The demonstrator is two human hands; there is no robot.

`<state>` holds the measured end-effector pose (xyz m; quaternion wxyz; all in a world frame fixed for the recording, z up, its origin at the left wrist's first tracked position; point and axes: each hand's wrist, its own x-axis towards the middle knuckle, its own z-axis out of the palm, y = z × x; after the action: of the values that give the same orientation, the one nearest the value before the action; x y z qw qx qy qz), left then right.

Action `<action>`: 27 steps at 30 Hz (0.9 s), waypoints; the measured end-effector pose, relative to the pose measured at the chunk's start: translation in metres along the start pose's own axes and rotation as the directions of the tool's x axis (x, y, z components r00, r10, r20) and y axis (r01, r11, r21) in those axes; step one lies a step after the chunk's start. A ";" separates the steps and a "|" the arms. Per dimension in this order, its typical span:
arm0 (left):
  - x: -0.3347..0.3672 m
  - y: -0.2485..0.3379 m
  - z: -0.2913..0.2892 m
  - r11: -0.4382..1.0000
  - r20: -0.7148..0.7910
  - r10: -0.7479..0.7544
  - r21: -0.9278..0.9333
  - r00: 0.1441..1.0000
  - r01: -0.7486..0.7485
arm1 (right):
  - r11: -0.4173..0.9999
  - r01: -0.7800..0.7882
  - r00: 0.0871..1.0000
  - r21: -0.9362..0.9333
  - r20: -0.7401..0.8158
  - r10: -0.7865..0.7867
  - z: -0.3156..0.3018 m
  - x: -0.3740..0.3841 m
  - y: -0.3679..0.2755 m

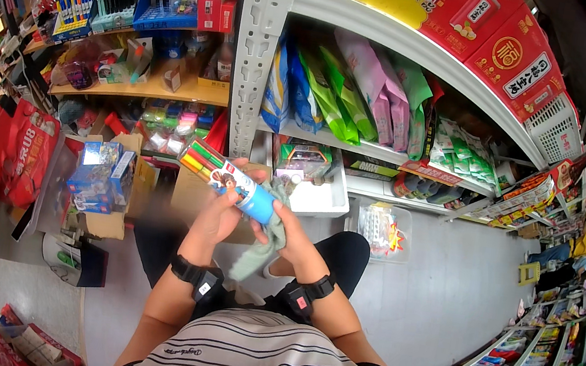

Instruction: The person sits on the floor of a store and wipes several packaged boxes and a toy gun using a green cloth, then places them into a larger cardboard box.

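A clear cylinder of coloured felt-tip pens, with a blue lower end and a cartoon figure on its side, is tilted in front of me. My left hand is closed round its middle, thumb on the near side and fingertips showing past the far side. At the blue end, my right hand grips a pale grey-green cloth, which is bunched against the cylinder. Part of the cloth hangs down between my wrists. The right fingers are partly hidden by the cloth.
White metal shelving with bagged goods stands ahead. Beneath it are a white bin and a clear plastic box on the floor. Small blue boxes rest in an open carton at left. Pen displays fill a wooden shelf.
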<state>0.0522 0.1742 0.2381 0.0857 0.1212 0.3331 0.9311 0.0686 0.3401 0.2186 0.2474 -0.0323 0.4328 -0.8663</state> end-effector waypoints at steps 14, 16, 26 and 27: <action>0.002 -0.024 -0.015 0.997 -0.215 -0.036 -0.076 0.976 0.020 | 0.074 0.396 0.588 -0.915 0.191 -0.786 0.029 0.015 0.009; 0.001 -0.025 -0.014 0.999 -0.190 -0.046 -0.028 0.981 0.041 | 0.357 0.460 0.666 -0.813 0.050 -0.744 0.013 0.017 0.018; 0.002 -0.023 -0.008 0.993 -0.222 0.046 0.116 0.974 -0.020 | 0.766 0.207 0.935 -0.609 -0.107 -0.337 -0.015 0.017 0.026; 0.002 -0.021 -0.009 0.991 -0.181 0.038 0.136 0.983 -0.013 | 0.830 0.197 0.946 -0.522 -0.121 -0.300 -0.014 0.014 0.024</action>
<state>0.0495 0.1857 0.2185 0.0343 0.0446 0.3997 0.9149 0.0622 0.3313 0.1891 0.0708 -0.0658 0.6579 -0.7468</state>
